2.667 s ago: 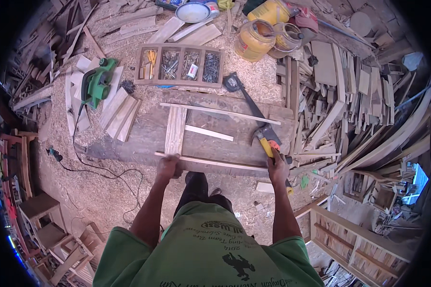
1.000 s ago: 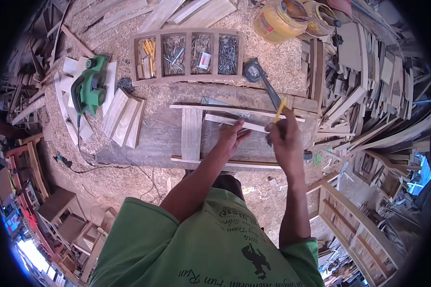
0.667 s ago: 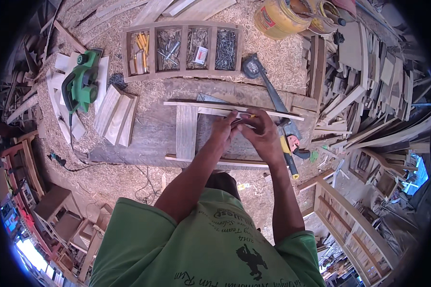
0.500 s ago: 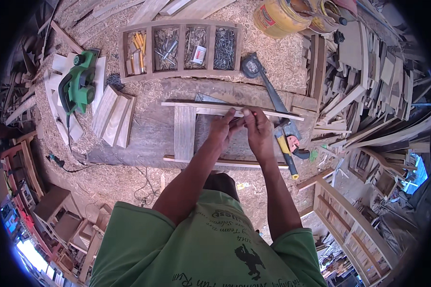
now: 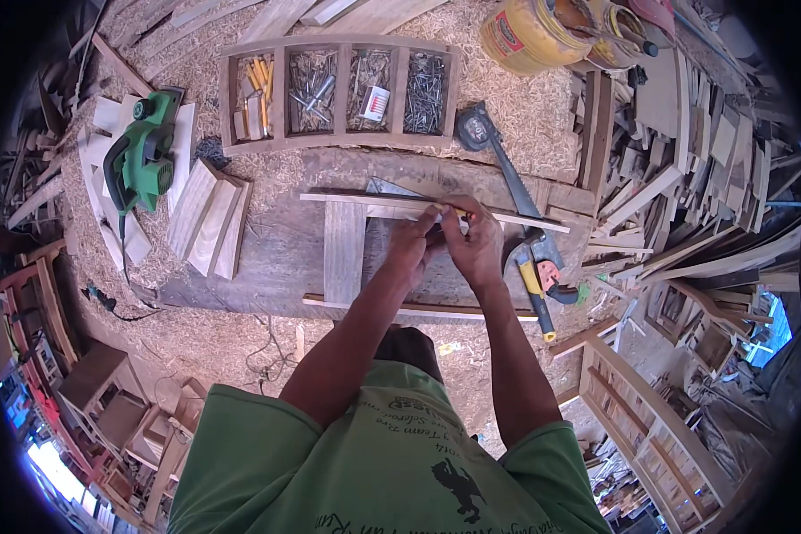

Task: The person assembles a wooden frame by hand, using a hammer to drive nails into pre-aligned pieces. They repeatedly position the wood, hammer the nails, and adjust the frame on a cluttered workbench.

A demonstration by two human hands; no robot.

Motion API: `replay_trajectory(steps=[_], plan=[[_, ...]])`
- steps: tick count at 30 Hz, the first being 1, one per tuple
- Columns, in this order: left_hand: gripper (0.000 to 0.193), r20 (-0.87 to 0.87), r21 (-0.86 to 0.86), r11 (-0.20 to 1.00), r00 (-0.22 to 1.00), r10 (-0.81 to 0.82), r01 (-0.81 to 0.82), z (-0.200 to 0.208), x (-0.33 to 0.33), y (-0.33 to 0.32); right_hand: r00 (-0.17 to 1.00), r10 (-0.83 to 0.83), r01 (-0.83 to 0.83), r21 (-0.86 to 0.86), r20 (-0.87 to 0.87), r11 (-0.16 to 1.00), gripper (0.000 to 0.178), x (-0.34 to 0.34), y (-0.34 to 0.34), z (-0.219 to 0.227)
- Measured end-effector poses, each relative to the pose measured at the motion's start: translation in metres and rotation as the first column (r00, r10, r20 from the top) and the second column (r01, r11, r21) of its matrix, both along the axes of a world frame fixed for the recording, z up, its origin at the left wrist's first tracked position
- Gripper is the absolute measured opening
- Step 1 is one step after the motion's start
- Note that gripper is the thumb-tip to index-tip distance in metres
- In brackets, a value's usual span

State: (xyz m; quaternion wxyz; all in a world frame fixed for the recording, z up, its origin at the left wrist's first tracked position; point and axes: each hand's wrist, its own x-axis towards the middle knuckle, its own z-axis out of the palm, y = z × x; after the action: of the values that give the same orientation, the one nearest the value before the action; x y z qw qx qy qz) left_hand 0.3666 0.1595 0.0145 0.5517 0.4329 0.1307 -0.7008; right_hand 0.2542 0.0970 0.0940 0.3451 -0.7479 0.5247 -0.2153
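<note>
Both my hands meet at the far long wooden strip point(image 5: 347, 198) on the bench. My left hand point(image 5: 409, 245) is closed, its fingertips pinched at the strip's near side. Beside it, my right hand point(image 5: 476, 245) is closed around a slim yellow pencil-like stick point(image 5: 454, 212), mostly hidden by the fingers. Behind the strip shows a grey metal triangular piece point(image 5: 390, 187). A flat board point(image 5: 343, 254) runs crosswise between that strip and a second, nearer strip point(image 5: 418, 310). Right of my hands lie a handsaw point(image 5: 513, 185) and a hammer with a yellow and black handle point(image 5: 534, 289).
A divided wooden tray point(image 5: 340, 140) holds pencils, nails and a small box. A round tape measure point(image 5: 475, 130) lies by the saw's tip. At left are a green power planer point(image 5: 144, 151) and stacked wood pieces point(image 5: 206, 218); yellow tubs point(image 5: 529, 40) stand far right.
My right hand has turned and its fingers have curled over the strip, exposing the yellow stick. My left hand stays at nearly the same spot. The whole view has shifted slightly.
</note>
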Motion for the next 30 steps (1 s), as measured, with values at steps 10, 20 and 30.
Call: replay_trajectory(steps=[10,20,30], plan=[[0.022,0.084,0.062,0.998,0.996,-0.03,0.025,-0.002,0.001,0.004,0.974,0.136,-0.178,0.242,0.179,0.954,0.019,0.026,-0.015,-0.024],[0.023,0.087,0.034,0.999,0.996,-0.025,0.022,0.0,0.004,0.004,0.952,0.158,-0.244,0.338,0.262,0.909,0.019,0.019,-0.019,-0.026],[0.028,0.065,0.071,0.994,0.994,-0.088,0.083,0.001,0.007,0.002,0.938,0.15,-0.25,0.308,0.313,0.918,0.016,0.019,-0.019,-0.031]])
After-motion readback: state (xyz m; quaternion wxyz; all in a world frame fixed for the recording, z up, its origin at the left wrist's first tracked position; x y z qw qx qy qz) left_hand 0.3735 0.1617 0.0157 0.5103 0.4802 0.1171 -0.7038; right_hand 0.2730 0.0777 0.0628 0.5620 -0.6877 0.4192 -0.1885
